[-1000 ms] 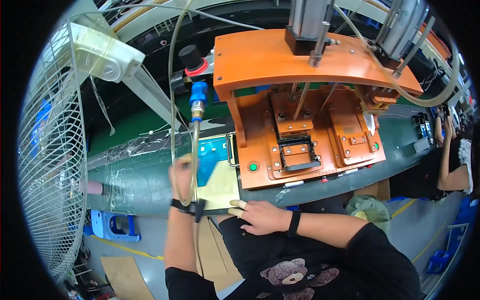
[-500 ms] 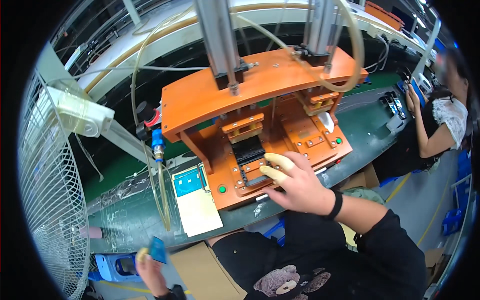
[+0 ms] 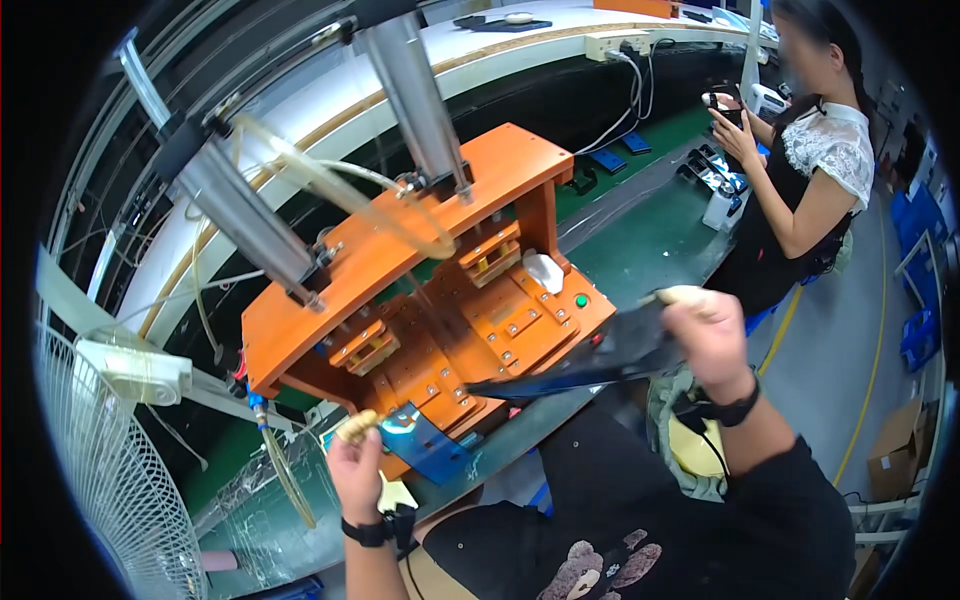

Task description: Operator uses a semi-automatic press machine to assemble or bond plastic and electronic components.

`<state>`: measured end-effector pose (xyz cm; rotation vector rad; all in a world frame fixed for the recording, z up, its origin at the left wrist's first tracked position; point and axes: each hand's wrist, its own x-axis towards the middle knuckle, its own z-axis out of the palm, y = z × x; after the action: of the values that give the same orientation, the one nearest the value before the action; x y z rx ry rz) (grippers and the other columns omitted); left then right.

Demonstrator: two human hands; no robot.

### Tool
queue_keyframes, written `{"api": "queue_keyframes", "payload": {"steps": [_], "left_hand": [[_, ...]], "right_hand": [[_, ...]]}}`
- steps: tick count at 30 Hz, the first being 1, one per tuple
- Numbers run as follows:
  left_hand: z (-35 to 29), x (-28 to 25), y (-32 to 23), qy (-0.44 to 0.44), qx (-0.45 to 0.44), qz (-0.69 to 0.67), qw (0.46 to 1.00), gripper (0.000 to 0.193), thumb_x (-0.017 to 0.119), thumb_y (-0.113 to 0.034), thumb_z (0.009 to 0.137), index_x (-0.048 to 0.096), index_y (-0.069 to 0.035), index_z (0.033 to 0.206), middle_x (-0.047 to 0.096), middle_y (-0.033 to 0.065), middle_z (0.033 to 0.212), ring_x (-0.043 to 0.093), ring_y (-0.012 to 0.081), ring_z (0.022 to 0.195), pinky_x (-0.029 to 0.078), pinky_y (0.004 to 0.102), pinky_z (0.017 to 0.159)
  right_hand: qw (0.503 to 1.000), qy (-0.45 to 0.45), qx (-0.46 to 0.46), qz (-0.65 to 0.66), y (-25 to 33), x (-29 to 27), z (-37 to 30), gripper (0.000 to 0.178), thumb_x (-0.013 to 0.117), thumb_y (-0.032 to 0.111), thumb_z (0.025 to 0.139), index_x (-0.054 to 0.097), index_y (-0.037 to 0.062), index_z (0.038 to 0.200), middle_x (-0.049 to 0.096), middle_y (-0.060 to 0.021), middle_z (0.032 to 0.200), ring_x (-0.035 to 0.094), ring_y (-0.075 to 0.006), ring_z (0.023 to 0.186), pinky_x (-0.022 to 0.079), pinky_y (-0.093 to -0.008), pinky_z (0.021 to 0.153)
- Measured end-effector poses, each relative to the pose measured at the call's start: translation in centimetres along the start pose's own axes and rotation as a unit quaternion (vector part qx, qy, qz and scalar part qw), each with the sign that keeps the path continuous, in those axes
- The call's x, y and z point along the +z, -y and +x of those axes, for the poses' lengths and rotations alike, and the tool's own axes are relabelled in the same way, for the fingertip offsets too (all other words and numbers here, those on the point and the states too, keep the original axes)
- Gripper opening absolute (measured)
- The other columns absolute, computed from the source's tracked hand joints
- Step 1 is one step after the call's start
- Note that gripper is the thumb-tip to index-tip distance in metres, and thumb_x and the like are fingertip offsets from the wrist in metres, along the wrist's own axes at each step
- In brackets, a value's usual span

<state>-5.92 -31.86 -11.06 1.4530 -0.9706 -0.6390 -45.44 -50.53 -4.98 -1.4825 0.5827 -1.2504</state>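
Pinched in my left hand (image 3: 358,475), a shiny translucent blue sheet (image 3: 432,447) hangs over the front left corner of the orange press (image 3: 400,262). My right hand (image 3: 708,335) has its fingers closed on the right end of a thin, dark, flat piece (image 3: 600,358), smeared by motion. That piece stretches leftward past the press's front right edge, its far tip above the base. Yellow finger covers are on fingers of both hands. The left station of the press (image 3: 418,385) shows a bare orange plate, partly behind the blue sheet. A crumpled white wad (image 3: 543,271) lies at the right station.
A wire fan guard (image 3: 110,470) stands at the left. Clear hoses (image 3: 290,480) hang beside the press. To the right a person (image 3: 800,170) handles a small dark device at the same green bench (image 3: 640,235). A cardboard box (image 3: 893,460) sits on the floor.
The view has turned right. My right hand has lifted the black piece off the press's left station and moved rightward. My left hand has risen to the press with the blue sheet.
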Motion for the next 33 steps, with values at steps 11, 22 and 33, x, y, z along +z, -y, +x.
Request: {"api": "queue_keyframes", "payload": {"steps": [11,22,33], "left_hand": [[13.2,-1.0,3.2,0.038,0.01,0.409,0.912,0.03,0.063,-0.012,0.088,0.059,-0.002,0.116,0.065,0.0127,0.112,0.062,0.0254,0.105,0.047,0.0337,0.089],[16.7,-3.7,6.9,0.02,0.144,0.445,0.884,0.04,0.071,-0.022,0.083,0.058,-0.009,0.119,0.064,0.0089,0.109,0.061,0.0235,0.1,0.051,0.0367,0.087],[14.0,1.4,1.3,0.038,0.279,0.732,0.621,0.031,0.068,-0.021,0.086,0.063,-0.012,0.115,0.066,0.0066,0.107,0.062,0.0225,0.1,0.05,0.034,0.085]], "right_hand": [[0.867,-0.354,0.211,0.281,-21.3,-19.1,0.7,0.018,0.055,0.019,0.097,0.059,0.0021,0.101,0.064,-0.0097,0.096,0.065,-0.0219,0.09,0.055,-0.0327,0.08],[0.815,0.011,0.317,-0.485,-15.8,-17.3,11.8,0.044,0.07,0.035,0.081,0.06,-0.004,0.063,0.06,-0.0161,0.058,0.063,-0.0262,0.054,0.05,-0.0375,0.053],[0.743,0.105,0.118,-0.651,-28.9,-10.5,32.2,0.067,0.07,0.039,0.08,0.046,0.0103,0.136,0.037,-0.0221,0.144,0.041,-0.039,0.129,0.04,-0.0456,0.103]]}}
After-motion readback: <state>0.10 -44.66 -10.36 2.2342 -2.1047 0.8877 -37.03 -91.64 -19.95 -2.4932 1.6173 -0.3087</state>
